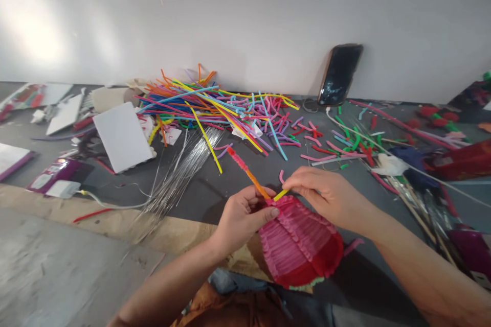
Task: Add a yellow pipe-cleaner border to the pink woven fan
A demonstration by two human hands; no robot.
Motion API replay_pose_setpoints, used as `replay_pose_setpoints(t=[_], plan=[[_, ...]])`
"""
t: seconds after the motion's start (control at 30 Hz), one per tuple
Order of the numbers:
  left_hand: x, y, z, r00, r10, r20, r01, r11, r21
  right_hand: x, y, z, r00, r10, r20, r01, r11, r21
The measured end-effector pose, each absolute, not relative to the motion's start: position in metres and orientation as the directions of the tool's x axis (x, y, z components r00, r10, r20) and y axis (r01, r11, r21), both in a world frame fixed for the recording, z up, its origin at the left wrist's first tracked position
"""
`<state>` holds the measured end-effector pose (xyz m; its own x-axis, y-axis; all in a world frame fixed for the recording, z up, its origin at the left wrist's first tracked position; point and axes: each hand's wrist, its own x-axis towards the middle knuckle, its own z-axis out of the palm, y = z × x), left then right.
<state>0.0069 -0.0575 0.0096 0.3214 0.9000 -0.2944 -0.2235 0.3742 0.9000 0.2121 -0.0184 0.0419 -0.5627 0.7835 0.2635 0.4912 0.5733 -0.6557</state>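
My left hand (249, 212) pinches the narrow top of a pink and red fan-shaped piece (297, 240) made of pipe cleaners laid side by side, with a pale green edge at its bottom. From that top an orange pipe cleaner (253, 179) with a pink-wrapped upper part sticks up to the left. A short yellow pipe cleaner (281, 195) rises from the same spot, and my right hand (322, 191) has its fingertips closed on its free end. A small pink pipe cleaner piece (282, 177) lies close to my right fingertips.
A heap of colourful pipe cleaners (207, 104) lies at the back, with thin wires (180, 184) in front. A phone (340, 74) leans on the wall. Cut pieces (337, 148), a white block (123, 138) and a purple device (56, 173) with a cable lie around.
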Motion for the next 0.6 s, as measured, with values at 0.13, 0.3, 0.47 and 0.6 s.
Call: replay_pose_setpoints(t=[0.13, 0.3, 0.47, 0.6], plan=[[0.0070, -0.0565, 0.0073, 0.342, 0.894, -0.291, -0.219, 0.377, 0.900, 0.2121, -0.0166, 0.0397, -0.577, 0.771, 0.270, 0.515, 0.600, -0.612], [0.0069, -0.0553, 0.0066, 0.332, 0.905, -0.267, -0.216, 0.348, 0.912, 0.2118, -0.0169, 0.0362, -0.617, 0.740, 0.268, 0.559, 0.651, -0.513], [0.0072, -0.0550, 0.0060, 0.331, 0.904, -0.269, -0.221, 0.352, 0.910, 0.2109, -0.0160, 0.0385, -0.660, 0.702, 0.268, 0.578, 0.703, -0.415], [0.0081, -0.0545, 0.0056, 0.313, 0.914, -0.259, -0.258, 0.344, 0.903, 0.2104, -0.0150, 0.0408, -0.679, 0.690, 0.248, 0.580, 0.713, -0.394]])
